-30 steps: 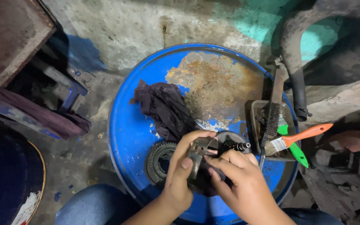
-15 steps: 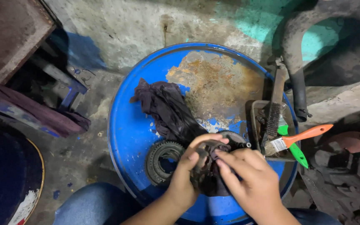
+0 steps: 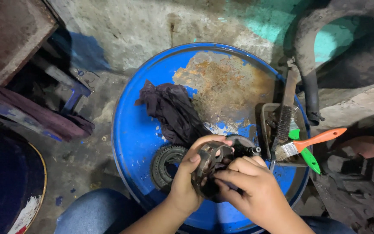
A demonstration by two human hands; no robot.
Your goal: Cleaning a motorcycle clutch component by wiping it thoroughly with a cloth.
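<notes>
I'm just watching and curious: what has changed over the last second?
Both hands, left hand and right hand, kept hold of the dark metal part and slid slightly right, uncovering more of the gear ring on the blue drum. The rag and brushes stayed put.

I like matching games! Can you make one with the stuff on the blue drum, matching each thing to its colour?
Things:
1. rag
2. paintbrush handle
3. drum lid
4. gear ring

Colours:
A. blue with rust patches
B. orange
C. dark purple-brown
D. greasy black

Pairs: 1-C, 2-B, 3-A, 4-D
</notes>
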